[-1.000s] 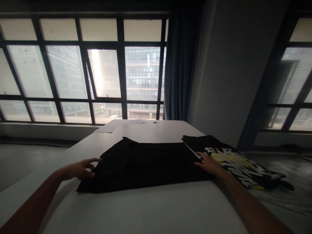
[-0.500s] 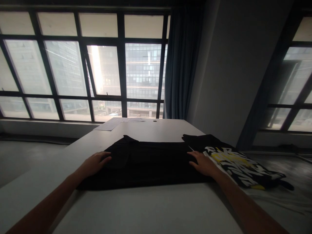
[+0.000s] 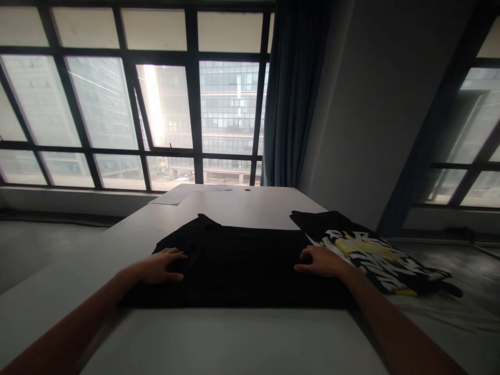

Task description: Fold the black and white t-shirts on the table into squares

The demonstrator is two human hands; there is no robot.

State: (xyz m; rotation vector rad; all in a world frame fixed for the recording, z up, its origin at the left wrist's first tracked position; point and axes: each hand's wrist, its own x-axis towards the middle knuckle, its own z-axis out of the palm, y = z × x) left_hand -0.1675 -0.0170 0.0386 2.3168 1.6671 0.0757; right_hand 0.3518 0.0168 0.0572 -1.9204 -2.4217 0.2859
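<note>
A black garment (image 3: 242, 268) lies folded into a wide band across the white table (image 3: 234, 338), with a pointed corner sticking up at its far left. On its left part rests my left hand (image 3: 164, 264), thumb and fingers apart, palm down. Toward the right end, my right hand (image 3: 318, 260) lies on the same cloth with its fingers loosely bent and the thumb apart from them. Neither hand visibly pinches the fabric. Just beyond my right hand is a black garment with white and yellow print (image 3: 375, 255), partly hanging over the table's right side.
Sheets of paper (image 3: 172, 195) lie at the table's far left, near a dark round cable hole (image 3: 247, 190). Behind stand large windows, a blue curtain (image 3: 287, 104) and a grey pillar (image 3: 363, 104).
Both hands have slid slightly inward over the black garment, and its near edge now lies a little closer to me and straighter. The view has tilted down slightly.
</note>
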